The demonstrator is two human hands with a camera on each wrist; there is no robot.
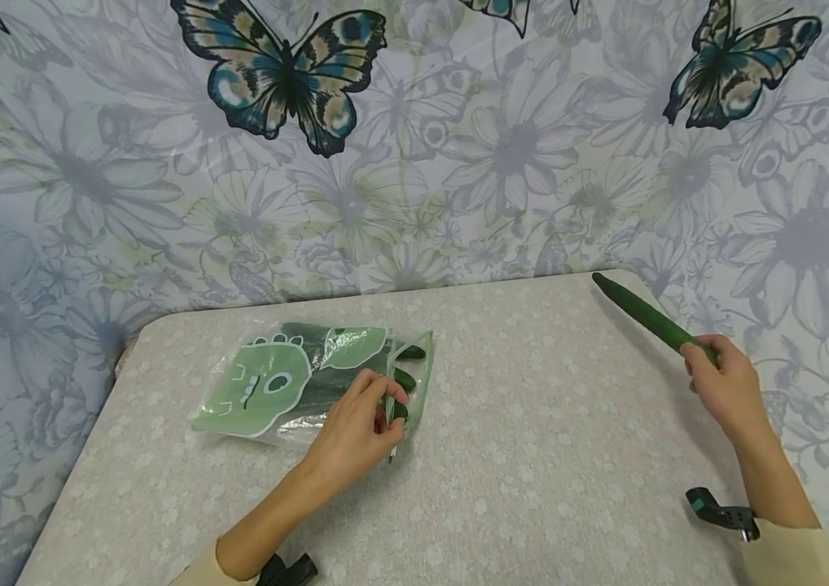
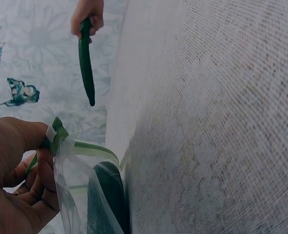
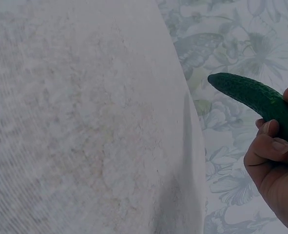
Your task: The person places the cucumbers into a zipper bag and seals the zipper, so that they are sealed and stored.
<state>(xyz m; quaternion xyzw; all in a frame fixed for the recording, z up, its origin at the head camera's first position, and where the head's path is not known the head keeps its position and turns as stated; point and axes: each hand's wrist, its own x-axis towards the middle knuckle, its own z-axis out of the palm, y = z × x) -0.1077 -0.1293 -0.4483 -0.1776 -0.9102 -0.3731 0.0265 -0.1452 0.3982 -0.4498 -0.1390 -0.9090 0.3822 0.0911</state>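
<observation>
A clear zip bag (image 1: 260, 391) with a green cartoon print lies on the left part of the table, its mouth facing right. Several cucumbers (image 1: 405, 380) are inside it, their ends showing at the opening. My left hand (image 1: 356, 423) pinches the green-edged rim of the bag's mouth between thumb and fingers, as the left wrist view also shows. Over the table's right edge, my right hand (image 1: 730, 387) grips one end of a long green cucumber (image 1: 642, 313). Its free end points up and to the left, and in the right wrist view the cucumber (image 3: 251, 92) looks curved.
The table (image 1: 517, 456) wears a pale, flower-patterned cloth. Behind it hangs a floral wall covering (image 1: 414, 179) with printed butterflies, which also shows past the table's right edge. Black devices (image 1: 722, 513) are worn at both wrists.
</observation>
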